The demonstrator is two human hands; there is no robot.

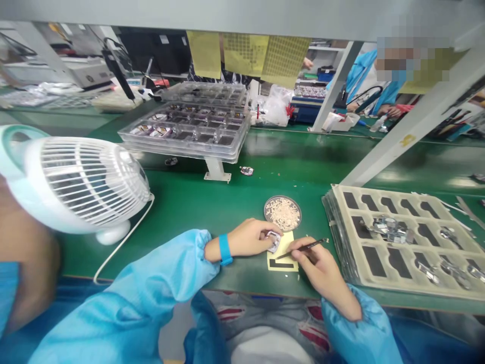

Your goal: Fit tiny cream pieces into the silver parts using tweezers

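Observation:
My left hand (252, 238) is closed on a small metal-rimmed part (273, 241), like a watch case, and holds it above a yellow sheet (288, 242). Dark tweezers (308, 246) are pinched in my right hand (320, 268), with their tip low over the sheet. A black strip (282, 264) runs along the sheet's near end. Just beyond my hands stands a round dish (282, 212) full of tiny pale pieces. What the tweezer tip grips, if anything, is too small to tell.
At left stands a white fan (91, 182) with its cable (125, 242) on the green bench. To the right is a cream tray (413, 242) with metal parts. Clear trays (185, 126) sit on a raised stand behind. A slanted post (401, 121) crosses at right; a co-worker (364, 76) sits beyond.

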